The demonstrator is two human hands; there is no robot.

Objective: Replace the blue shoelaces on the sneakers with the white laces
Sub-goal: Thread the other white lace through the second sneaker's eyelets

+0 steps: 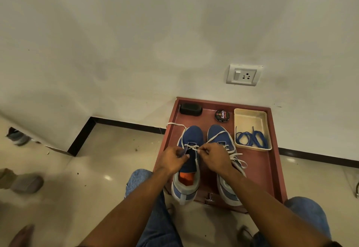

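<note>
On the reddish-brown tray against the wall, a round black tin carries the word "Cherry" in white letters across its lid; the smaller print around it is too fine to read. To its left, at the tray's far corner, lies a black block-shaped object. To its right sits a cream plastic tub, and the blue laces are coiled inside it at the near end.

2 blue sneakers stand side by side in the tray, toes toward the wall. The right sneaker already carries white lacing, its loose ends trailing beside the right forearm. The left sneaker has an orange insole showing and is laced only at the lowest eyelets. Its white lace runs from the eyelets up over the tray's left rim.

The left hand has its fingers curled at the tongue and eyelet edge of the left sneaker, pinching there. The right hand pinches the white lace between thumb and forefinger just over the eyelets, and its forearm covers much of the right sneaker.

A white switch-and-socket plate is set in the wall above the tray. Blue-jeaned knees flank the tray's near end, and a small metal latch sits at its near edge.
</note>
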